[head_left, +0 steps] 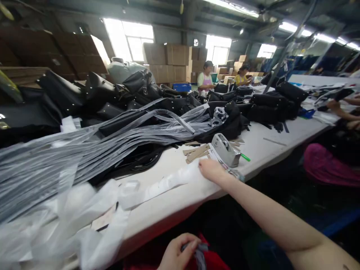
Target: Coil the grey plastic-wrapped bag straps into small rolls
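Observation:
Low in front of me, over red cloth, my left hand (pixel 180 252) is closed around a grey, plastic-covered strap end (pixel 200 257). My right hand (pixel 212 170) reaches across to the table edge, its fingers curled on the end of a long translucent white plastic strip (pixel 168 183). Just beyond that hand stands a grey tape dispenser (pixel 226 150). Brown card strips (pixel 197 153) lie beside it, and a green pen (pixel 245 157) pokes out on its right. A thick bundle of plastic-wrapped grey straps (pixel 112 144) runs along the left of the table.
Black leather bags (pixel 109 97) are heaped behind the straps, with more black bags (pixel 270 107) farther right. Crumpled plastic film (pixel 70 221) covers the near left of the white table (pixel 264 150). Rolls of tape (pixel 219 114) sit on the pile. Co-workers (pixel 206 78) are across the table.

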A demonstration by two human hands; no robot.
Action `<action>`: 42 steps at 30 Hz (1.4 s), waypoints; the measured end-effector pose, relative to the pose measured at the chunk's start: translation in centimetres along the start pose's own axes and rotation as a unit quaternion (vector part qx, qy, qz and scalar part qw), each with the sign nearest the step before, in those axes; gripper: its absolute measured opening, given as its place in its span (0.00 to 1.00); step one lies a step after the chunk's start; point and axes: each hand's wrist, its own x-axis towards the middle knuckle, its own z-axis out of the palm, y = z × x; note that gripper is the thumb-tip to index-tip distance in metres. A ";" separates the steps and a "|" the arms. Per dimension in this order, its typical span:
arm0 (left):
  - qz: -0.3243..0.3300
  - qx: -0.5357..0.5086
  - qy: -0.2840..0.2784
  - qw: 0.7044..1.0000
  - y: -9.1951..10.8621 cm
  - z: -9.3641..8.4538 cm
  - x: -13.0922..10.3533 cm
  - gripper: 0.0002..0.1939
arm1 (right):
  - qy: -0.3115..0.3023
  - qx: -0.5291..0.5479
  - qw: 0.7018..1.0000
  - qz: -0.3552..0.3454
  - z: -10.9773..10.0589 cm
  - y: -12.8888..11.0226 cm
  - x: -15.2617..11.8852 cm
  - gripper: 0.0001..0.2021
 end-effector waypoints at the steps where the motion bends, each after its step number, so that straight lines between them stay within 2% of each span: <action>1: 0.021 0.008 -0.002 1.000 -0.2 0.1 1.0 0.25 | 0.012 -0.028 0.999 0.029 -0.1 0.8 0.2 0.14; 4: 0.052 0.031 -0.020 0.998 -0.4 0.4 2.4 0.29 | 0.045 -0.093 0.990 0.098 0.3 2.9 0.4 0.13; 9: 0.049 0.007 -0.045 0.998 0.4 0.5 1.6 0.31 | 0.061 -0.114 0.985 0.115 1.9 4.3 0.6 0.14; 15: 0.015 -0.036 -0.031 0.999 0.5 0.4 0.3 0.29 | 0.076 -0.072 0.989 0.102 -0.4 5.1 0.0 0.15; 18: 0.011 -0.072 -0.016 0.997 -0.1 0.4 0.4 0.28 | 0.072 -0.030 0.995 0.054 -1.0 3.9 -3.2 0.15; 21: 0.006 -0.119 -0.003 0.993 -0.4 0.5 0.7 0.26 | 0.069 0.059 0.993 -0.077 -1.0 1.3 -9.1 0.13; 23: 0.002 -0.134 -0.007 0.991 -0.5 0.5 0.8 0.25 | 0.017 0.102 0.982 -0.156 -1.5 -0.4 -13.4 0.11; 25: -0.007 -0.145 -0.019 0.989 -0.5 0.3 0.9 0.25 | -0.106 0.098 0.970 -0.196 -2.3 -1.5 -16.8 0.10; 27: -0.012 -0.156 -0.037 0.987 -0.5 0.2 1.1 0.27 | -0.235 0.063 0.945 -0.218 -3.2 -2.1 -18.7 0.10; 29: -0.013 -0.151 -0.051 0.987 -0.4 0.3 1.2 0.28 | -0.307 0.013 0.922 -0.233 -3.8 -2.4 -19.5 0.11; 33: 0.003 -0.083 -0.054 0.995 -0.1 0.5 1.2 0.30 | -0.340 -0.065 0.900 -0.266 -4.0 -3.5 -18.9 0.09; 38: 0.041 0.015 -0.033 0.998 0.6 0.7 0.7 0.27 | -0.442 -0.088 0.858 -0.245 -3.1 -6.0 -17.3 0.10; 40: 0.052 0.048 -0.029 0.997 0.8 0.8 0.4 0.26 | -0.437 -0.108 0.856 -0.252 -2.4 -6.7 -17.0 0.11; 42: 0.060 0.065 -0.030 0.996 0.8 0.8 0.3 0.25 | -0.387 -0.140 0.869 -0.273 -1.7 -7.2 -16.7 0.12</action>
